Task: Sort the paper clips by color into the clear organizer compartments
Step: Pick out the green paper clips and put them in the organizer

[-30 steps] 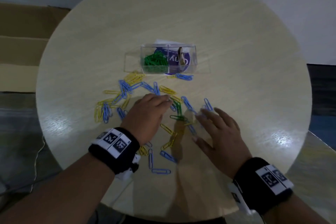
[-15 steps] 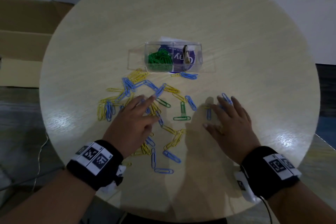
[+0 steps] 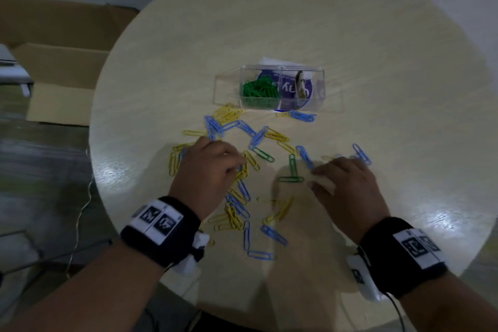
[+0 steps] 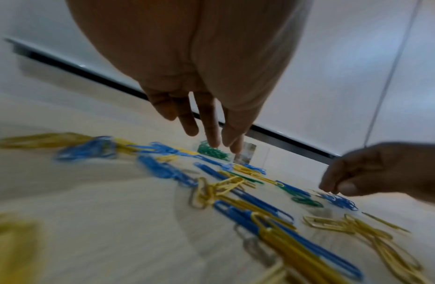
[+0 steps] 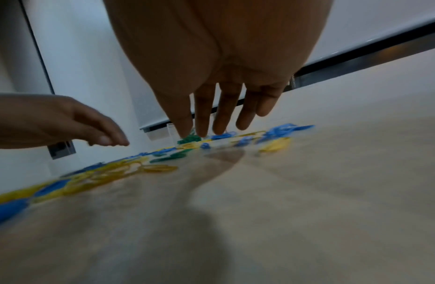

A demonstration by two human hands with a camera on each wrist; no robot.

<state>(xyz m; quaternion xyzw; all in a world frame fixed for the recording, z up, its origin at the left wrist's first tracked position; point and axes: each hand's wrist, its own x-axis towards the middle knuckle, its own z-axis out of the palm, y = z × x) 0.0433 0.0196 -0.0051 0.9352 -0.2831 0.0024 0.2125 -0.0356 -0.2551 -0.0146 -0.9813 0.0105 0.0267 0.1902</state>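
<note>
A clear organizer (image 3: 318, 81) stands past the middle of the round table; one compartment holds a heap of green clips (image 3: 260, 91). Blue clips (image 3: 237, 125), yellow clips (image 3: 227, 113) and three green clips (image 3: 292, 164) lie loose in front of it. My left hand (image 3: 234, 164) hovers over yellow clips left of the green ones, and in the left wrist view its fingers (image 4: 212, 134) hang down holding nothing. My right hand (image 3: 331, 167) lies right of the green clips; its fingers (image 5: 201, 123) reach down straight to the table among blue clips.
Cardboard boxes (image 3: 62, 67) sit on the floor left of the table (image 3: 350, 21). A purple printed sheet (image 3: 288, 89) shows through the organizer. More blue and yellow clips (image 3: 246, 234) lie near the front edge between my wrists.
Both hands drew apart from the middle of the pile, uncovering the loose green clips. The left hand's fingers have since bent in over the yellow clips.
</note>
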